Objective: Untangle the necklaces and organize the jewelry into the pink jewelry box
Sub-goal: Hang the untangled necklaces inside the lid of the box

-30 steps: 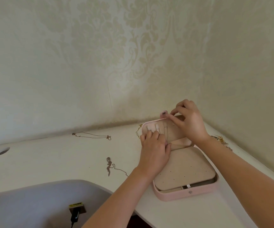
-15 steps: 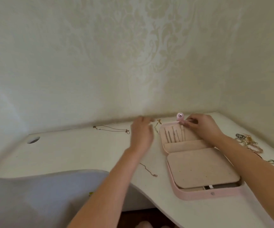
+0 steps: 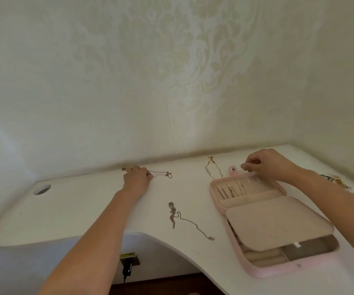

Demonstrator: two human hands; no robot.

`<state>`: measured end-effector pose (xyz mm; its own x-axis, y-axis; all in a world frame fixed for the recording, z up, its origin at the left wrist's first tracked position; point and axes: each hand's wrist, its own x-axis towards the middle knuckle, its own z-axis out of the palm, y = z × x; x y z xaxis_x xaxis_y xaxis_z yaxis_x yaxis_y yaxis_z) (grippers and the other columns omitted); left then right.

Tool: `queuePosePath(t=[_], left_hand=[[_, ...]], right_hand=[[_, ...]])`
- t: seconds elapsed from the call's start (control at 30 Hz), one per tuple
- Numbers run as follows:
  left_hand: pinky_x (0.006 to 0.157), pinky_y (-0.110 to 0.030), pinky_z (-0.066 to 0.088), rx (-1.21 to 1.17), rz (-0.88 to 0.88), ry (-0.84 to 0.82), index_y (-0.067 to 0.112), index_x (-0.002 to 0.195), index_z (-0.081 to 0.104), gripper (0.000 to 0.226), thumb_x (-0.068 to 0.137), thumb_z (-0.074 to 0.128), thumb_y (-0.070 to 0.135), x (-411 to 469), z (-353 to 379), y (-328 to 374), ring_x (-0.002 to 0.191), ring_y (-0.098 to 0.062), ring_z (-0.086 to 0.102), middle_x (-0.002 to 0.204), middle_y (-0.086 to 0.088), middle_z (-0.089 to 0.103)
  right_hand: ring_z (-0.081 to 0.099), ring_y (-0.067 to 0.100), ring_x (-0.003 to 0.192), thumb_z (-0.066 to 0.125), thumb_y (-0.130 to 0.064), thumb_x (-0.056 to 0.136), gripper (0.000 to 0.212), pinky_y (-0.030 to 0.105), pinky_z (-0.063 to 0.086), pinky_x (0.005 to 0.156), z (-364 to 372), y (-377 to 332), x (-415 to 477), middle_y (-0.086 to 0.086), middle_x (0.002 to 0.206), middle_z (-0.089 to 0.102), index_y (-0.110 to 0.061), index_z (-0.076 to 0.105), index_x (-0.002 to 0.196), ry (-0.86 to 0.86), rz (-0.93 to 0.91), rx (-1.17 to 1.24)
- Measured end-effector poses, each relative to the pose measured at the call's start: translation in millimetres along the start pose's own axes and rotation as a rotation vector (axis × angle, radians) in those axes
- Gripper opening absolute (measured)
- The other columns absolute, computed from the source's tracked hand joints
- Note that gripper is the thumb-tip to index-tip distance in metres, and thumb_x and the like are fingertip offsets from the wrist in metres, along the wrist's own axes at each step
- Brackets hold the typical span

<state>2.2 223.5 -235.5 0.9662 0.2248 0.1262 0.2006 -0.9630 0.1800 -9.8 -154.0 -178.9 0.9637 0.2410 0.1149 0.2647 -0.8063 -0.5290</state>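
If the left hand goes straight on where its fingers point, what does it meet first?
The left hand covers part of the thin necklace by the wall. Straight on, it would probably meet the wall next; depth is unclear.

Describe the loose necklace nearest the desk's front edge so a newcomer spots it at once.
On the white desk, find the open pink jewelry box at right. Left of it, near the desk's curved front edge, lies a pinkish chain with a long pendant cluster. Unlike the gold chain behind the box and the thin chain at the left hand, it lies alone, closest to the viewer.
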Motion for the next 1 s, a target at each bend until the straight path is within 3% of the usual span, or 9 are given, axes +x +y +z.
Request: queuePosePath(t=[0.1, 0.2, 0.33, 0.43, 0.53, 0.63, 0.77, 0.9, 1.0], left_hand=[[0.099, -0.040, 0.032, 0.113, 0.031, -0.036, 0.010, 0.125, 0.054, 0.037, 0.104, 0.031, 0.030, -9.6, -4.4, 4.4, 0.124, -0.030, 0.038, 0.129, -0.012, 0.047], [0.087, -0.032, 0.037, -0.210, 0.098, -0.013, 0.010, 0.105, 0.054, 0.026, 0.103, 0.030, 0.022, -21.7, -19.9, 5.7, 0.095, -0.024, 0.052, 0.100, -0.005, 0.061], [0.057, -0.020, 0.038, -0.520, 0.209, 0.016, 0.011, 0.092, 0.050, 0.018, 0.103, 0.039, 0.020, -28.6, -81.0, 24.7, 0.063, -0.016, 0.050, 0.066, 0.002, 0.054], [0.062, -0.028, 0.044, -0.678, 0.283, -0.128, 0.011, 0.086, 0.050, 0.021, 0.103, 0.041, 0.019, -35.9, -134.4, 45.2, 0.058, -0.017, 0.041, 0.060, 0.001, 0.040], [0.048, -0.021, 0.033, -0.723, 0.383, -0.259, 0.011, 0.083, 0.045, 0.022, 0.102, 0.042, 0.021, -56.3, -175.3, 67.7, 0.050, -0.012, 0.029, 0.061, 0.003, 0.029], [0.046, -0.020, 0.020, -0.732, 0.464, -0.311, 0.010, 0.086, 0.048, 0.022, 0.102, 0.044, 0.023, -79.1, -198.2, 85.4, 0.052, -0.012, 0.023, 0.059, 0.005, 0.027], [0.045, -0.018, 0.020, -0.776, 0.516, -0.348, 0.014, 0.080, 0.055, 0.025, 0.101, 0.047, 0.025, -102.9, -211.1, 93.5, 0.049, -0.009, 0.024, 0.055, 0.008, 0.031], [0.043, -0.016, 0.022, -0.805, 0.561, -0.392, 0.013, 0.079, 0.058, 0.026, 0.100, 0.048, 0.026, -115.7, -212.4, 101.2, 0.048, -0.007, 0.024, 0.055, 0.009, 0.031], [0.044, -0.016, 0.022, -0.825, 0.546, -0.375, 0.014, 0.083, 0.061, 0.022, 0.098, 0.050, 0.025, -116.8, -212.0, 103.6, 0.048, -0.007, 0.025, 0.055, 0.009, 0.032]], right_hand=[[0.051, 0.012, 0.064, 0.064, -0.031, 0.090, 0.022, 0.023, 0.036, 0.057, -3.3, -3.9, -1.5, -0.002, 0.066, 0.059, -0.014, 0.071, 0.077, -0.033, 0.007, -0.030], [0.061, 0.018, 0.083, 0.067, -0.027, 0.088, 0.015, 0.029, 0.046, 0.074, -10.8, -20.0, -1.0, -0.001, 0.084, 0.068, -0.014, 0.072, 0.085, 0.045, -0.069, -0.001], [0.062, 0.007, 0.088, 0.069, -0.025, 0.086, 0.007, 0.007, 0.041, 0.070, -22.9, -75.5, -1.8, -0.009, 0.091, 0.069, -0.022, 0.070, 0.092, 0.055, -0.198, 0.167], [0.063, 0.005, 0.092, 0.069, -0.030, 0.086, 0.024, 0.009, 0.044, 0.076, -28.2, -120.2, -3.5, -0.009, 0.104, 0.068, -0.022, 0.068, 0.109, -0.088, -0.190, 0.399], [0.061, 0.008, 0.108, 0.069, -0.040, 0.083, 0.045, 0.025, 0.046, 0.098, -27.8, -150.6, -6.5, -0.007, 0.118, 0.065, -0.021, 0.060, 0.123, -0.286, -0.180, 0.533], [0.062, 0.009, 0.111, 0.061, -0.036, 0.089, 0.035, 0.029, 0.044, 0.102, -25.6, -165.2, -12.8, -0.002, 0.116, 0.067, -0.015, 0.060, 0.117, -0.474, -0.211, 0.640], [0.066, 0.013, 0.079, 0.057, -0.023, 0.086, 0.017, 0.029, 0.048, 0.094, -37.0, -163.8, -29.9, -0.001, 0.074, 0.065, -0.009, 0.062, 0.093, -0.622, -0.260, 0.916], [0.052, 0.009, 0.062, 0.055, -0.027, 0.085, 0.018, 0.022, 0.052, 0.072, -48.7, -157.8, -43.5, -0.004, 0.067, 0.052, -0.011, 0.062, 0.087, -0.616, -0.271, 0.946], [0.032, 0.005, 0.047, 0.051, -0.028, 0.087, 0.019, 0.016, 0.039, 0.050, -56.5, -150.9, -49.3, -0.006, 0.057, 0.040, -0.011, 0.060, 0.083, -0.555, -0.245, 0.971]])
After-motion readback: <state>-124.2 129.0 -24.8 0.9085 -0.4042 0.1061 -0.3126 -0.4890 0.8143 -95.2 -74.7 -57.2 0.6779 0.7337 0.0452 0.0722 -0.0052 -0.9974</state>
